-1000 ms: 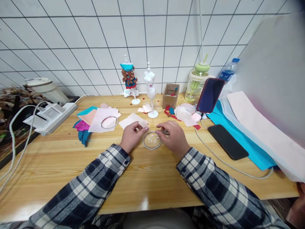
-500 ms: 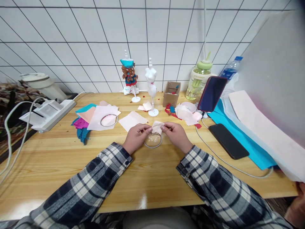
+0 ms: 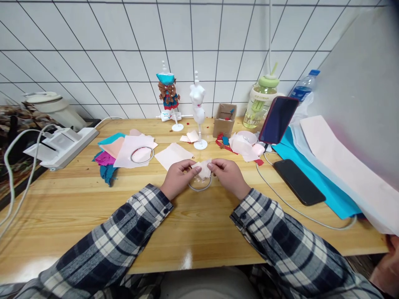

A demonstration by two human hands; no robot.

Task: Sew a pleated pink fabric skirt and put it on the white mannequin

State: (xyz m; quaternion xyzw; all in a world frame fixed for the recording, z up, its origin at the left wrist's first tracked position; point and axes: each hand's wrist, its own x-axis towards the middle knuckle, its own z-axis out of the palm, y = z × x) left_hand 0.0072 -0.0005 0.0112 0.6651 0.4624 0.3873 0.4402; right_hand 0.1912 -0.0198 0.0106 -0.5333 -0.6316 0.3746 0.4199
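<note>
Between my two hands is a small piece of pale pink paper (image 3: 203,169), pinched at its left side by my left hand (image 3: 178,176) and at its right by my right hand (image 3: 230,176). Beneath it on the table lies a thin ring (image 3: 199,189), partly covered by the paper, with small paper scraps inside. A square pale sheet (image 3: 173,155) lies just beyond my left hand. Behind the hands stands a bare white doll-sized mannequin (image 3: 197,99), and left of it another mannequin dressed in blue, brown and red paper (image 3: 168,93).
On the left are coloured papers (image 3: 109,149) with a second ring (image 3: 142,161), and a white power strip (image 3: 64,149). To the right are a cardboard box (image 3: 224,120), a drink bottle (image 3: 260,101), an upright phone (image 3: 278,119), a black phone (image 3: 299,182) and long paper sheets (image 3: 343,166).
The held paper has turned between my fingers, its ragged edge now less visible and its lower point hanging over the ring. Both hands keep nearly the same place.
</note>
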